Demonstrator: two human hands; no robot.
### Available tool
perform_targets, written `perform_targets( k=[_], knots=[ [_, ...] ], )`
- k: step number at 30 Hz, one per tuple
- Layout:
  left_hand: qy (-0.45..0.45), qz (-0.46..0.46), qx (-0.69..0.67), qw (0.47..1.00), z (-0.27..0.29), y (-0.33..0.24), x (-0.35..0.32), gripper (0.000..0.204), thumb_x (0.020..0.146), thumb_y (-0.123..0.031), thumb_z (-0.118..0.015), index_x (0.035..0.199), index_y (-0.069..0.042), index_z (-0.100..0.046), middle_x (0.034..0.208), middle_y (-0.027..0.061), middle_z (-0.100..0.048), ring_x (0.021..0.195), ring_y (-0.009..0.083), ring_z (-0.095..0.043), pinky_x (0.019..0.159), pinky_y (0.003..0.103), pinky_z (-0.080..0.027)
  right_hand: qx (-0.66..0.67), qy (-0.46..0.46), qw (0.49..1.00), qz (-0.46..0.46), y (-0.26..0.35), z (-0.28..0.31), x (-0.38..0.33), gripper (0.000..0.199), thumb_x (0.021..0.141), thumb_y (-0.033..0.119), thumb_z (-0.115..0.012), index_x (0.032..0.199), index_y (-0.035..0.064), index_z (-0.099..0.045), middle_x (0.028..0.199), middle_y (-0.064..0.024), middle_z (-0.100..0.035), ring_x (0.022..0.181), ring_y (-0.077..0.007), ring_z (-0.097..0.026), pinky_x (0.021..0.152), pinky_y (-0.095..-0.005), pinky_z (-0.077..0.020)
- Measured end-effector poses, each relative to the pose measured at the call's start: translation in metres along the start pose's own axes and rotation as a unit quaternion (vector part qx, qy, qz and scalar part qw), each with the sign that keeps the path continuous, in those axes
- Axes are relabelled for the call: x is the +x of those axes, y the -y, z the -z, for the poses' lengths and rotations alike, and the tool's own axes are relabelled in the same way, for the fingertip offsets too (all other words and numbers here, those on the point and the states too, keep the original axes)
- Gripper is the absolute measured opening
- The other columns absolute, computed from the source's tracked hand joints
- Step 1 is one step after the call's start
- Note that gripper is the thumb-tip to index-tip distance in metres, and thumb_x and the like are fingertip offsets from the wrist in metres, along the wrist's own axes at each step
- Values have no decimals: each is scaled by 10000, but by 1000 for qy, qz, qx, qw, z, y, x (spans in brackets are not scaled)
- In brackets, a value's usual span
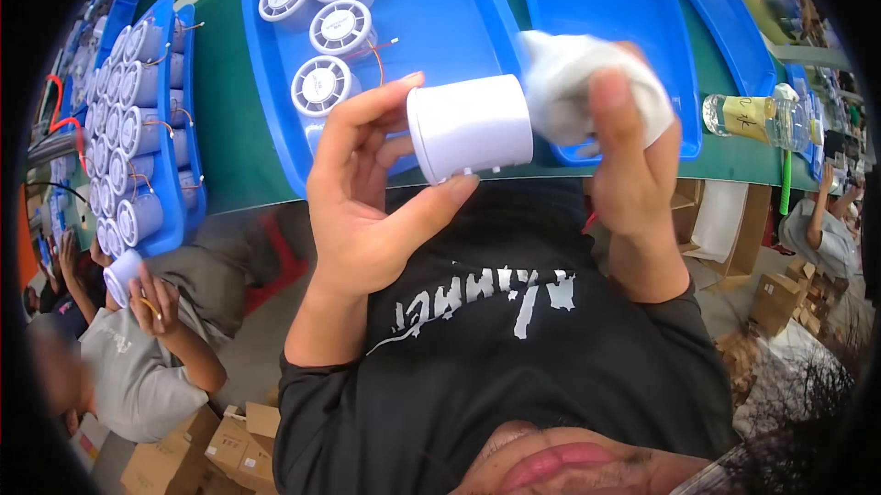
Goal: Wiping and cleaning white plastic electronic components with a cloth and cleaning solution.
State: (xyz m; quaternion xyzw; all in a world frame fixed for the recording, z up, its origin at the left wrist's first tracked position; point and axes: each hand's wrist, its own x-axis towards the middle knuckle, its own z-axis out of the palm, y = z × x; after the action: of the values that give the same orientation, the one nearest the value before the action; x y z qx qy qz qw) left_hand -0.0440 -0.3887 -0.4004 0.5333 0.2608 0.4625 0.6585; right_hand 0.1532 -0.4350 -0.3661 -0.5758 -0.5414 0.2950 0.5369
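My left hand [367,192] grips a white plastic cylinder [473,128], fingers at its left end and thumb beneath. It lies on its side in the air, with small nubs along its lower edge. Just to its right, my right hand [633,155] pinches a crumpled white cloth [560,82], blurred by motion. The cloth is close to the cylinder's right end; whether they touch, I cannot tell. Behind my left hand, a blue tray [440,27] holds several similar white cylinders [340,27] with slotted round ends and thin wires.
A second blue tray [606,0] stands behind my right hand, on the green table [220,110]. Right of it lies a clear bottle [752,119] with a yellow label. At left, stacked trays [170,146] hold many cylinders; a co-worker's hand [156,302] holds another. Cardboard boxes [239,449] sit on the floor.
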Motion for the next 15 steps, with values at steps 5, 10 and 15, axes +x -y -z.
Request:
perform_targets(
  k=[5, 10, 15],
  knots=[
    [-24, 29, -3, 999, -2, -5, -4, 615, 723, 58, -748, 1267, 28, -463, 1140, 113, -584, 1049, 177, -580, 837, 289, -484, 229, 142, 959, -83, 2, -9, -7, 783, 939, 634, -157, 980, -20, -587, 812, -42, -526, 758, -134, -460, 655, -250, -328],
    [-40, 55, -22, 997, -2, -11, -5, 605, 727, 52, -750, 1260, 26, -464, 1137, 109, -584, 1053, 175, -576, 843, 284, -480, 86, 121, 988, 40, -6, -22, -12, 297, 1010, 250, -412, 937, -4, -548, 827, -74, -535, 785, -178, -495, 703, -319, -398],
    [-5, -7, 111, 994, 7, -19, -4, 573, 682, 53, -768, 1206, 29, -536, 1135, 118, -604, 1018, 189, -596, 833, 300, -492, 81, 79, 993, 28, -9, -28, -21, 211, 996, 204, -496, 896, 23, -539, 784, -26, -541, 668, -102, -467, 618, -262, -394]
  ],
)
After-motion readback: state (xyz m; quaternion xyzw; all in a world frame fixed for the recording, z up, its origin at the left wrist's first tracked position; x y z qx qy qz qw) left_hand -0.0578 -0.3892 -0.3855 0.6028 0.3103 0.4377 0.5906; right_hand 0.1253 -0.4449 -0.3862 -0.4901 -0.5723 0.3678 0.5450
